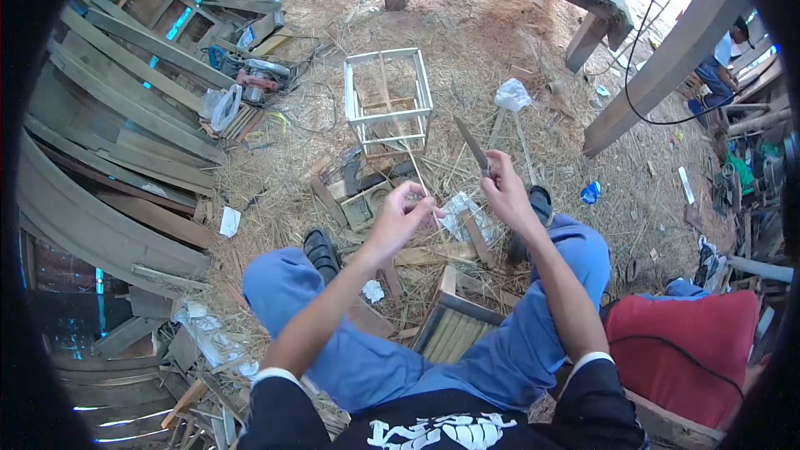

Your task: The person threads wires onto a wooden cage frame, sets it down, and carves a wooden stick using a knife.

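My left hand (403,215) is closed in a pinch on a thin wooden strip (414,168), which slants up and away toward the frame. In my right hand (505,187) is the handle of a knife (472,147), its blade pointing up and to the left, apart from the strip. Beyond my hands, a light wooden box-shaped frame (389,119) stands on the ground. Between and below the hands lie a crumpled clear plastic sheet (460,215) and wood offcuts (478,241).
A circular saw (257,82) lies at the left near stacked planks (125,108). A wooden post (658,62) leans at the right. Another person (718,71) sits far right. A red cushion (679,350) is beside my leg. Wood shavings cover the ground.
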`<state>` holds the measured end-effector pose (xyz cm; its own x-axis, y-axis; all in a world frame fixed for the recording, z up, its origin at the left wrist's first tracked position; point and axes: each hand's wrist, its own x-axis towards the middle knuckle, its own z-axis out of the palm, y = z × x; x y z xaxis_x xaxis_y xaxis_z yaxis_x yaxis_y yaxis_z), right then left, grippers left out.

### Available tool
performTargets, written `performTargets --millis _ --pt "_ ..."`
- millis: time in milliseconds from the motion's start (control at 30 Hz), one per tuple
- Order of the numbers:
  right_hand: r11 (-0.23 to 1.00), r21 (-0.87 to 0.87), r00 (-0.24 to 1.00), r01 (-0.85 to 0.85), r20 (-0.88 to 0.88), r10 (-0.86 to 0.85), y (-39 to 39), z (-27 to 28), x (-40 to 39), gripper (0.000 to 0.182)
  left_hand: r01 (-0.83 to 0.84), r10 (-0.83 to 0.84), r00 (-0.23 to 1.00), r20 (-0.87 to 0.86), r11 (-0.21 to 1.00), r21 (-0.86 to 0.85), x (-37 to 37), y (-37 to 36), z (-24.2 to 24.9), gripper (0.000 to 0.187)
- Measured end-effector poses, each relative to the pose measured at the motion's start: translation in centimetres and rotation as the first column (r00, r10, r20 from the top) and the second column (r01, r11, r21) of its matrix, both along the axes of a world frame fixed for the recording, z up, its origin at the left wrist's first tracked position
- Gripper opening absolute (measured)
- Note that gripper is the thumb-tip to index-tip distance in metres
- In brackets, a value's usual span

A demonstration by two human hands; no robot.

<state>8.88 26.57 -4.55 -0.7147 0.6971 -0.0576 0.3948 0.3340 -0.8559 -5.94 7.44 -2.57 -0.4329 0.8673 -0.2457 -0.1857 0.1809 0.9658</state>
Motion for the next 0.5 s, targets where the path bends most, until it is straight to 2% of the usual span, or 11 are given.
performTargets --millis 33,67,100,200,233,367,467,500 --pt "0.999 -0.043 0.996 -0.010 -0.086 0.006 -0.8 0.4 -0.8 0.050 0.037 -0.038 0.995 -0.098 0.999 -0.010 -0.3 -0.4 -0.9 0.014" --pt "0.999 -0.034 0.995 -0.017 -0.102 0.013 -1.4 0.6 -1.6 0.051 0.079 -0.082 0.978 -0.191 0.997 -0.021 -0.5 -0.7 -2.3 0.014" --pt "0.999 -0.023 0.994 -0.026 -0.108 0.023 -1.8 0.8 -2.0 0.052 0.017 -0.016 0.974 -0.227 1.000 0.003 -0.4 -0.9 -4.5 0.016" --pt "0.998 -0.053 0.992 -0.031 -0.121 0.025 -2.9 -0.6 -1.7 0.048 -0.091 0.088 0.991 -0.098 0.996 -0.022 0.6 -0.2 -5.3 0.018" --pt "0.997 -0.071 0.991 -0.029 -0.134 0.019 -3.2 -1.3 -2.0 0.045 -0.092 0.095 0.992 -0.085 0.995 0.045 1.2 0.3 -4.7 0.021" --pt "0.985 -0.127 0.972 -0.119 -0.219 0.089 -3.6 -2.2 -1.7 0.025 -0.015 0.024 0.994 -0.103 0.996 0.093 2.9 0.6 -5.2 0.025" --pt "0.968 -0.160 0.961 -0.196 -0.226 0.158 -3.2 -2.2 -2.0 0.022 -0.037 0.040 0.988 -0.152 0.999 0.024 3.2 0.0 -4.4 0.026" --pt "0.949 -0.218 0.944 -0.229 -0.288 0.162 -3.3 -1.7 -2.3 0.017 -0.049 0.053 0.988 -0.146 0.998 0.036 3.1 -0.1 -4.5 0.027"
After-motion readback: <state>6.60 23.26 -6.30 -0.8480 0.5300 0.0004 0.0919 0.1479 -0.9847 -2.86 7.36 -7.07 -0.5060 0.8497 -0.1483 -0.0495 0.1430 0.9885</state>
